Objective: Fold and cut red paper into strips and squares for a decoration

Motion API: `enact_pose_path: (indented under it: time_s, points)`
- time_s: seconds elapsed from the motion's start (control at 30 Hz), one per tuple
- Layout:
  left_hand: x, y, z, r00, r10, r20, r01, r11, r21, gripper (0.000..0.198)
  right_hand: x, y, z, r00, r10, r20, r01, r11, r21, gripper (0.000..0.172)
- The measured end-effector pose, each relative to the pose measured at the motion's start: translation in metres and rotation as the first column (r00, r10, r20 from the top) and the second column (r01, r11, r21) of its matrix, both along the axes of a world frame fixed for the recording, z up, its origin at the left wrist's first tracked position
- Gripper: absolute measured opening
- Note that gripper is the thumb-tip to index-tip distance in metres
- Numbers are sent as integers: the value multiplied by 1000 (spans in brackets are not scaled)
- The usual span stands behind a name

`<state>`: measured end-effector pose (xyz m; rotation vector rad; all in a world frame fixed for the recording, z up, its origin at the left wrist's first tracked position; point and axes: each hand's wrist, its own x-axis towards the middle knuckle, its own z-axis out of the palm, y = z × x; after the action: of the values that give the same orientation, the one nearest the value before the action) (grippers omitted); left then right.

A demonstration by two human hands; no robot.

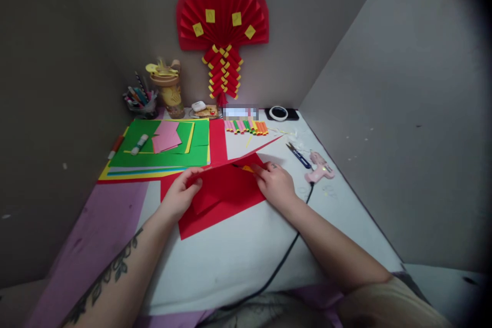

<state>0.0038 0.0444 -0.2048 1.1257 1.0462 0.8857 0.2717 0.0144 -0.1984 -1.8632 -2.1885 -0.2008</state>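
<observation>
A red sheet of paper (230, 200) lies in front of me, with its upper part folded and lifted off the table. My left hand (184, 192) pinches the lifted part at its left end, thumb below and fingers on top. Within the fold is a yellow-orange craft knife (247, 168), its dark tip pointing left. My right hand (277, 182) grips this knife near the right side of the red paper. The fingertips are partly hidden behind the knife and the paper.
Green and yellow sheets (126, 151) with pink pieces (167, 138) and a glue stick (139, 144) lie at left. Rolled paper tubes (246, 127) lie behind the red paper. Thread snips (299, 156) and a pink glue gun (320, 168) lie right, its cable (286, 256) running beneath my right forearm.
</observation>
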Motion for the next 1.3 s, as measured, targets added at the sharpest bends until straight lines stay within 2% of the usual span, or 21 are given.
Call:
enact_pose_path:
  time_s: [0.27, 0.5, 0.8, 1.3]
  points:
    - [-1, 1, -4, 997, 40, -62, -35, 996, 76, 54, 1, 3, 1, 1000, 9, -22, -9, 1000, 22, 35]
    - [-1, 0, 2, 988, 33, -150, -15, 993, 115, 55, 5, 5, 0, 1000, 5, -19, -4, 1000, 23, 33]
    - [-1, -1, 4, 984, 15, -177, 12, 988, 155, 52, 6, 3, 7, 1000, -1, -6, 1, 1000, -6, 30]
    - [-2, -2, 4, 978, 26, -207, 14, 982, 189, 47, 15, 3, 8, 1000, -23, -7, 23, 999, 30, 30]
